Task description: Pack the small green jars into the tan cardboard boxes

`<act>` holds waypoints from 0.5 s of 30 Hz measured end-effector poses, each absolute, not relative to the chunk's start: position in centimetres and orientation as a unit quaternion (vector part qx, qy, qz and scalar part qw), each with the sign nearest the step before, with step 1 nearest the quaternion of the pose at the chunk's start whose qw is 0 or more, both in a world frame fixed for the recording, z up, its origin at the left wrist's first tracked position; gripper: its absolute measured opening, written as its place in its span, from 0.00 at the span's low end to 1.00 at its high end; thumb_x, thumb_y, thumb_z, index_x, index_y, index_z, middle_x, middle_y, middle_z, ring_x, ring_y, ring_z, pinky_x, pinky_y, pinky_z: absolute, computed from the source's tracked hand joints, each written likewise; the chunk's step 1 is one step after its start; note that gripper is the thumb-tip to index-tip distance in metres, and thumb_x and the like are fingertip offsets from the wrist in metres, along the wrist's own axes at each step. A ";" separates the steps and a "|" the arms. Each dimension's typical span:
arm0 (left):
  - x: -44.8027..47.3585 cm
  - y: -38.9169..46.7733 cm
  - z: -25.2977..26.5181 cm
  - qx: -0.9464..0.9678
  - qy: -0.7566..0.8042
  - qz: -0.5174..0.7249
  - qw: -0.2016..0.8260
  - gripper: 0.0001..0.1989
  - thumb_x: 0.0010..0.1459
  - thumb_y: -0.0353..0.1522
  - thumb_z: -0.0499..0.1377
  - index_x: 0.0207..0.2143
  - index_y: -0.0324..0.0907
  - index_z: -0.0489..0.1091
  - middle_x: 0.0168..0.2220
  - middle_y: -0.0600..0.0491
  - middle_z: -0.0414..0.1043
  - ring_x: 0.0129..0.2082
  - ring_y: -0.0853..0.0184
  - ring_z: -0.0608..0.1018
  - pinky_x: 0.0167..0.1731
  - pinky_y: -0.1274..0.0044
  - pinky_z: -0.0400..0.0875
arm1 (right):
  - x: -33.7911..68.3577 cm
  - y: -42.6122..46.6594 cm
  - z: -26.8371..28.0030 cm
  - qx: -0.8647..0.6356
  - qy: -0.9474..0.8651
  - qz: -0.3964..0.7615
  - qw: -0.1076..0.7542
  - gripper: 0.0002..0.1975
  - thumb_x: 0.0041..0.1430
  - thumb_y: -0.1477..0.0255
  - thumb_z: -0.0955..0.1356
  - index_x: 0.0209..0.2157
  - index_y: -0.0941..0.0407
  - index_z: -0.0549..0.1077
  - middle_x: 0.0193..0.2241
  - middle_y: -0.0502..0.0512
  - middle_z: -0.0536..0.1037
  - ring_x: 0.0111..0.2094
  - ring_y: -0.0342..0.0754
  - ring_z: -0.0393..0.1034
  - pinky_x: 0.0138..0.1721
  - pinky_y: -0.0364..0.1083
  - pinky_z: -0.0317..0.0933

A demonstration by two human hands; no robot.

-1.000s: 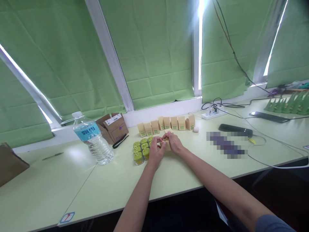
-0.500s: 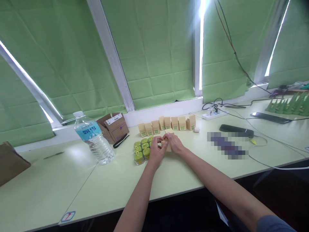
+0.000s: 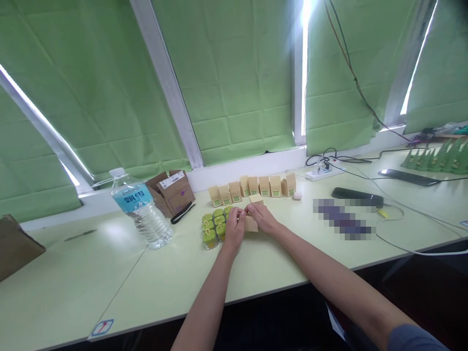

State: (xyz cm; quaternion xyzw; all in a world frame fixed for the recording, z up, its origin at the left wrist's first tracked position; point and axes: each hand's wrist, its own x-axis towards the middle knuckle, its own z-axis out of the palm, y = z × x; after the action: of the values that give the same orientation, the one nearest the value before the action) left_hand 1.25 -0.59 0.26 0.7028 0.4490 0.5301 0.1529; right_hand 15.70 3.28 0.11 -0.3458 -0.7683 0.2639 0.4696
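Observation:
My left hand (image 3: 234,228) and my right hand (image 3: 262,217) meet over a small tan paper box (image 3: 251,224) on the pale green table (image 3: 183,273), and both grip it between the fingers. Just left of my left hand sits a cluster of several small green-lidded jars (image 3: 213,224). Behind the hands a row of several closed tan boxes with green labels (image 3: 252,187) stands along the window sill.
A large water bottle (image 3: 141,208) stands at the left, beside an open brown carton (image 3: 172,191). A power strip (image 3: 323,170), cables, a black case (image 3: 357,197) and a phone (image 3: 407,176) lie at the right. A brown object (image 3: 14,246) sits at the far left.
My fingers have shifted on the tan box, which now sits lower and shows more of its face. My left hand moved slightly toward the jars.

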 end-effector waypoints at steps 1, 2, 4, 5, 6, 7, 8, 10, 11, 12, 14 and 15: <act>1.2 -0.5 0.2 0.705 0.447 0.531 0.148 0.14 0.67 0.41 0.49 0.32 0.43 0.66 0.34 0.52 0.67 0.37 0.65 0.70 0.40 0.72 0.66 | 15.7 3.3 0.1 -0.349 -0.768 0.261 0.469 0.28 0.69 0.54 0.52 0.31 0.54 0.74 0.32 0.55 0.76 0.36 0.51 0.67 0.40 0.48 0.58; 1.2 -0.4 0.2 0.708 0.445 0.529 0.144 0.14 0.66 0.41 0.49 0.33 0.43 0.66 0.35 0.51 0.68 0.37 0.64 0.71 0.40 0.72 0.67 | 15.7 3.3 0.2 -0.352 -0.768 0.259 0.468 0.28 0.70 0.54 0.52 0.31 0.54 0.74 0.31 0.55 0.76 0.35 0.50 0.67 0.40 0.48 0.57; 1.2 -0.2 0.0 0.714 0.441 0.526 0.138 0.14 0.66 0.42 0.50 0.35 0.43 0.68 0.36 0.51 0.68 0.38 0.64 0.71 0.41 0.72 0.67 | 15.7 3.3 0.2 -0.356 -0.767 0.259 0.467 0.27 0.69 0.55 0.52 0.30 0.54 0.72 0.30 0.54 0.75 0.34 0.50 0.67 0.38 0.47 0.57; 1.2 -0.2 0.0 0.715 0.440 0.526 0.136 0.14 0.66 0.43 0.51 0.35 0.43 0.68 0.36 0.50 0.69 0.38 0.64 0.71 0.41 0.72 0.67 | 15.7 3.3 0.1 -0.358 -0.766 0.260 0.467 0.27 0.69 0.55 0.52 0.29 0.54 0.72 0.30 0.54 0.75 0.33 0.50 0.66 0.38 0.47 0.57; 1.2 -0.1 -0.1 0.715 0.441 0.527 0.133 0.14 0.66 0.43 0.51 0.36 0.43 0.68 0.37 0.50 0.69 0.38 0.64 0.71 0.41 0.72 0.67 | 15.6 3.3 0.1 -0.357 -0.765 0.262 0.468 0.26 0.69 0.56 0.53 0.29 0.54 0.72 0.30 0.54 0.75 0.33 0.50 0.66 0.37 0.47 0.57; 1.2 -0.1 -0.1 0.714 0.442 0.527 0.131 0.14 0.66 0.43 0.51 0.36 0.43 0.68 0.37 0.50 0.69 0.38 0.64 0.72 0.41 0.72 0.67 | 15.6 3.3 0.1 -0.354 -0.763 0.266 0.471 0.26 0.69 0.56 0.53 0.29 0.54 0.72 0.29 0.54 0.75 0.33 0.50 0.66 0.38 0.47 0.57; 1.2 -0.2 -0.1 0.713 0.444 0.527 0.129 0.15 0.66 0.43 0.51 0.36 0.43 0.69 0.37 0.50 0.69 0.38 0.64 0.72 0.41 0.72 0.67 | 15.6 3.3 0.1 -0.349 -0.760 0.273 0.475 0.25 0.69 0.56 0.54 0.28 0.54 0.72 0.29 0.53 0.75 0.33 0.49 0.66 0.38 0.47 0.57; 1.2 -0.4 0.1 0.710 0.449 0.527 0.126 0.15 0.66 0.43 0.50 0.37 0.43 0.70 0.38 0.50 0.70 0.39 0.64 0.72 0.42 0.72 0.68 | 15.5 3.5 0.0 -0.339 -0.746 0.305 0.486 0.24 0.68 0.57 0.55 0.27 0.55 0.72 0.28 0.53 0.75 0.32 0.49 0.66 0.37 0.46 0.58; 1.2 -0.6 0.3 0.711 0.451 0.525 0.127 0.15 0.67 0.42 0.50 0.38 0.43 0.71 0.39 0.49 0.70 0.40 0.64 0.72 0.41 0.72 0.68 | 15.4 3.7 0.0 -0.333 -0.733 0.328 0.494 0.24 0.67 0.58 0.56 0.27 0.55 0.72 0.27 0.53 0.75 0.32 0.49 0.67 0.37 0.46 0.59; 1.3 -0.9 0.4 0.713 0.452 0.520 0.130 0.15 0.67 0.42 0.50 0.40 0.43 0.72 0.41 0.49 0.71 0.42 0.64 0.73 0.42 0.72 0.68 | 15.4 3.9 -0.1 -0.327 -0.718 0.354 0.502 0.23 0.66 0.59 0.56 0.27 0.55 0.73 0.28 0.53 0.76 0.32 0.49 0.67 0.37 0.46 0.60; 1.5 -1.5 0.8 0.728 0.444 0.504 0.137 0.15 0.66 0.42 0.52 0.47 0.46 0.72 0.47 0.49 0.71 0.46 0.63 0.73 0.43 0.72 0.68 | 15.3 4.3 -0.1 -0.309 -0.688 0.396 0.524 0.22 0.65 0.61 0.56 0.28 0.56 0.74 0.30 0.54 0.78 0.35 0.50 0.70 0.40 0.47 0.62; 1.6 -1.7 1.0 0.739 0.437 0.493 0.139 0.15 0.65 0.42 0.53 0.51 0.48 0.71 0.51 0.49 0.70 0.50 0.62 0.72 0.45 0.71 0.68 | 15.3 4.6 -0.1 -0.301 -0.673 0.411 0.535 0.22 0.65 0.62 0.56 0.29 0.56 0.75 0.31 0.54 0.79 0.37 0.51 0.71 0.43 0.48 0.62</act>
State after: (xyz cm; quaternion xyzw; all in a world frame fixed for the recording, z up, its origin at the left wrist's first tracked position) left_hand 1.60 -1.75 0.98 0.7392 0.4369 0.4934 0.1389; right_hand 15.25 4.61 -0.13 -0.3015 -0.6732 0.4114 0.5354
